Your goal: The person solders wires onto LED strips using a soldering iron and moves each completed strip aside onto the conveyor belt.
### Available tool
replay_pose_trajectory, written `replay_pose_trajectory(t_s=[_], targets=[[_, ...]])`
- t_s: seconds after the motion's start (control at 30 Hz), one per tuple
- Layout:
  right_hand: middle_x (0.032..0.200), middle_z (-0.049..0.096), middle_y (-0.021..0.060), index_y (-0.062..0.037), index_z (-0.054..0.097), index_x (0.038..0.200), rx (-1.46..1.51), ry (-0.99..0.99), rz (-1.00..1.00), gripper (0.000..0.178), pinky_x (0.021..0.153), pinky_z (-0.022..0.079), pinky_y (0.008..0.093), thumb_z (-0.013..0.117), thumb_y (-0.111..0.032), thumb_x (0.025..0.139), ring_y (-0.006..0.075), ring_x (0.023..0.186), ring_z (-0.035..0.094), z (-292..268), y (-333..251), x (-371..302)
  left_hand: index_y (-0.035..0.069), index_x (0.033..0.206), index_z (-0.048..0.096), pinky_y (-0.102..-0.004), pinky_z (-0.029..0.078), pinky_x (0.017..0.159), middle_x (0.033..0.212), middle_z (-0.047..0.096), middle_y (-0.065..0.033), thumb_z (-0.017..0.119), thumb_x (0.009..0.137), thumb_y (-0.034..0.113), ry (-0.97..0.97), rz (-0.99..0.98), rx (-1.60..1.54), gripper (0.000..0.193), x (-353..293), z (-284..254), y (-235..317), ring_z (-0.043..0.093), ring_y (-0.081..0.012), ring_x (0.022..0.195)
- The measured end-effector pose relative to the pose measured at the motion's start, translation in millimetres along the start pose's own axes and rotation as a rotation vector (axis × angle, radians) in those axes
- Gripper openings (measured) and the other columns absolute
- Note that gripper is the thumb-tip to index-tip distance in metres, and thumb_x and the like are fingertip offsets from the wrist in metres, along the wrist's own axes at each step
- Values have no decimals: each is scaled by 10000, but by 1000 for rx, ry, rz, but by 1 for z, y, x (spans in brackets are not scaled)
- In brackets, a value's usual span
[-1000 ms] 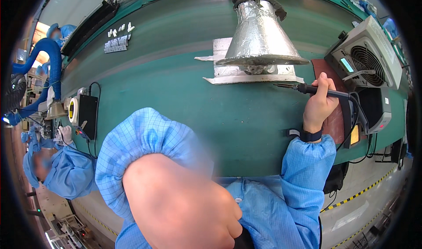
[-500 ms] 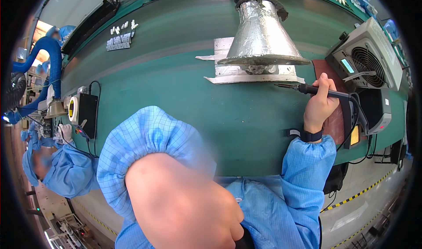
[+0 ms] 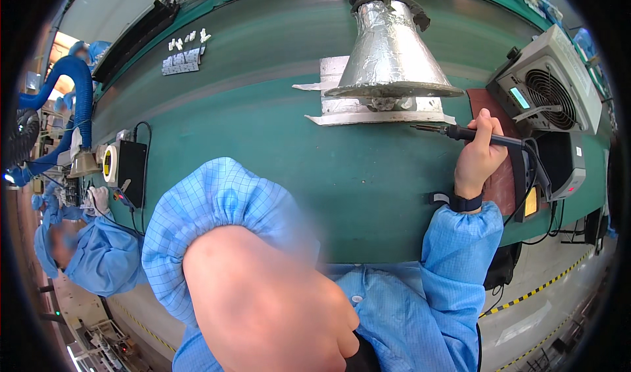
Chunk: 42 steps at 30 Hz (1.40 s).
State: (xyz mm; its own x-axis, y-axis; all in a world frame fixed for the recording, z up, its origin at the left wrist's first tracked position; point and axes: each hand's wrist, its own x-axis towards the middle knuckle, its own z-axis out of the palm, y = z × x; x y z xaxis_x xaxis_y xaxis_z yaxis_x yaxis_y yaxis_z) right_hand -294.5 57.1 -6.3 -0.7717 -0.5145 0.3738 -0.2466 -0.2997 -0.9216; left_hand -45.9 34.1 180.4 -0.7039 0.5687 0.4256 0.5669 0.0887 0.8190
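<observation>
The right hand (image 3: 478, 162) grips a soldering iron (image 3: 462, 133) over the bench (image 3: 355, 181), right; the near left hand's (image 3: 286, 300) grip cannot be told.

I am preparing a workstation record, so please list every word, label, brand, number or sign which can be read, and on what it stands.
No text can be read here.
Lit display on the grey fan unit: too small.
White label on the black station: too small.
Yellow mark on the white-fronted black box: too small.
Soldering iron in the right hand: no lettering visible.
</observation>
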Motion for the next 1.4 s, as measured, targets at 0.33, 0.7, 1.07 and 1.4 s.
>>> replay_pose_trajectory(t_s=[0.33, 0.7, 1.07, 1.4], targets=[[647, 482, -36, -47, 520, 652, -6, 0, 24, 291, 534, 280, 187, 567, -152, 919, 29, 597, 389, -2, -2, -1, 89, 616, 533, -297, 408, 564, 616, 532, -17, 623, 810, 305, -40, -15, 58, 303, -1, -2, 3, 561, -192, 636], [651, 490, -36, -45, 529, 660, 2, 8, 7, 285, 535, 281, 189, 570, -162, 917, 31, 599, 392, -2, -1, 0, 86, 626, 535, -297, 406, 562, 620, 530, -17, 605, 834, 329, -51, -25, 43, 328, -1, -1, 2, 556, -189, 641], [657, 494, -33, -42, 536, 667, -8, 8, -14, 276, 536, 283, 187, 572, -157, 915, 30, 602, 395, -3, 0, 0, 88, 627, 531, -292, 407, 562, 626, 526, -14, 612, 832, 335, -41, -24, 19, 332, -1, -3, 0, 553, -183, 643], [649, 484, -35, -41, 528, 652, 3, 11, 0, 291, 534, 277, 189, 572, -160, 914, 29, 600, 389, 0, -3, 0, 86, 619, 531, -291, 410, 562, 620, 520, -14, 637, 805, 364, -29, -34, 36, 351, 0, -3, 2, 551, -183, 636]])
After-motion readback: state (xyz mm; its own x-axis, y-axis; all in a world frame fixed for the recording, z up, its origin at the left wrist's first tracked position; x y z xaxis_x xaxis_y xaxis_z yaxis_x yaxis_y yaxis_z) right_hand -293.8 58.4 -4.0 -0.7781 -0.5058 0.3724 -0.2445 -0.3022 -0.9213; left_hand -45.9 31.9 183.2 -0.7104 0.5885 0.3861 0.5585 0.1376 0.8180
